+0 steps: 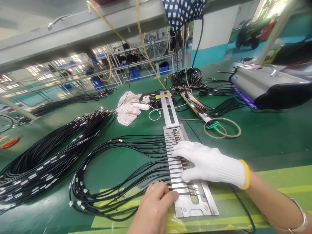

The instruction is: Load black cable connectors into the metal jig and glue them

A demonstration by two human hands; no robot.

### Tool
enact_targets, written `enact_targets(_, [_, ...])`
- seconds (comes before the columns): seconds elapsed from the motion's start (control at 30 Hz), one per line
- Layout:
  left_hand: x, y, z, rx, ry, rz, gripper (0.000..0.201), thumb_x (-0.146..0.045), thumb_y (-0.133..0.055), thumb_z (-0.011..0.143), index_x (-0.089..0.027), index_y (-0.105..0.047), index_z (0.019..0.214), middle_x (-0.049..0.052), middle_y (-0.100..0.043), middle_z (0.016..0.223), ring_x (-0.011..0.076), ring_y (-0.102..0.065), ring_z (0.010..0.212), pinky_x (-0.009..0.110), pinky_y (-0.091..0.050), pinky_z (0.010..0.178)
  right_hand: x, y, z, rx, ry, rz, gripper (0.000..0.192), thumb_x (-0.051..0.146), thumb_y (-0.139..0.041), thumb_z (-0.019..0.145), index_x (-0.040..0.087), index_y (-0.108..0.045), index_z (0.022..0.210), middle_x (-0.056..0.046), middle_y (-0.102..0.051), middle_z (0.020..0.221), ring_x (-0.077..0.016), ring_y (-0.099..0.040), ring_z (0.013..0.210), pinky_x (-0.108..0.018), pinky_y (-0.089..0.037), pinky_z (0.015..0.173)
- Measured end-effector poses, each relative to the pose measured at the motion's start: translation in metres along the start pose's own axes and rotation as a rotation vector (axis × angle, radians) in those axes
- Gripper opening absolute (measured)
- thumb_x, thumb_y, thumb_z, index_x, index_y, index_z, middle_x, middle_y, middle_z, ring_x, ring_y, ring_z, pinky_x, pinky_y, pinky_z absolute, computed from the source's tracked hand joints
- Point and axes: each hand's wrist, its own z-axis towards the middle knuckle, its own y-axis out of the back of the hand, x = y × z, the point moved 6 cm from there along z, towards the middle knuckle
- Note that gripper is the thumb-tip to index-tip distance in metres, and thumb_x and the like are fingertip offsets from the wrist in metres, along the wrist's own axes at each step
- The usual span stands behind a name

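A slotted metal fixture [185, 209] lies in front of me, with a row of black cables [146, 151] set side by side across it. Their metal ends sit near the middle of the plate. My left hand [156, 203], bare, is at the fixture's lower left edge, its thumb and curled fingers closed around a black cable. Over the cable ends rests my right hand [207, 161], in a white knitted glove with a yellow cuff. Its fingers are spread across the plate and hide some of the ends. Left of the fixture, the cables curve round in a loop.
A big bundle of black cables [48, 159] with white labels lies at left. A crumpled cloth [128, 107] is behind the fixture. At right, a grey machine with purple light [265, 84] stands over more cables. A green-clamped tool [212, 125] lies nearer.
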Motion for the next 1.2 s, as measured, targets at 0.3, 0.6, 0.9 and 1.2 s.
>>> enact_targets(0.3, [-0.013, 0.003, -0.001, -0.231, -0.086, 0.213, 0.025, -0.008, -0.041, 0.096, -0.015, -0.062, 0.108, 0.007, -0.057, 0.085, 0.0186, -0.051, 0.071, 0.031, -0.042, 0.063, 0.017, -0.013, -0.004, 0.002, 0.071, -0.101, 0.079, 0.038, -0.085, 0.055, 0.022, -0.065, 0.13, -0.012, -0.052, 0.148, -0.0406, -0.043, 0.136, -0.057, -0.031, 0.114])
enact_targets(0.6, [-0.024, 0.005, -0.012, -0.302, -0.247, 0.455, 0.031, -0.013, -0.04, 0.105, -0.015, -0.068, 0.118, 0.006, -0.07, 0.12, 0.0198, -0.061, 0.114, 0.033, -0.05, 0.105, 0.014, -0.023, 0.008, 0.081, -0.037, -0.111, 0.099, 0.035, -0.087, 0.05, 0.021, -0.055, 0.142, -0.016, -0.044, 0.155, -0.0426, -0.033, 0.143, -0.061, -0.02, 0.119])
enact_targets(0.9, [-0.021, 0.015, 0.001, -0.359, -0.32, 0.36, 0.028, -0.012, -0.04, 0.104, -0.011, -0.067, 0.106, 0.008, -0.074, 0.103, 0.0183, -0.069, 0.094, 0.029, -0.058, 0.088, 0.014, -0.015, 0.011, 0.039, -0.005, -0.023, 0.088, 0.039, -0.087, 0.055, 0.023, -0.06, 0.137, -0.013, -0.046, 0.154, -0.04, -0.038, 0.141, -0.057, -0.032, 0.114])
enact_targets(1.2, [-0.016, 0.032, 0.065, -0.384, -0.016, -0.203, 0.033, -0.007, -0.037, 0.1, -0.018, -0.055, 0.125, 0.013, -0.059, 0.122, 0.0233, -0.058, 0.113, 0.043, -0.053, 0.098, -0.031, 0.028, 0.001, -0.516, -0.249, 0.728, 0.04, 0.045, -0.058, 0.088, 0.024, -0.066, 0.121, -0.005, -0.069, 0.13, -0.0262, -0.061, 0.123, -0.045, -0.042, 0.112])
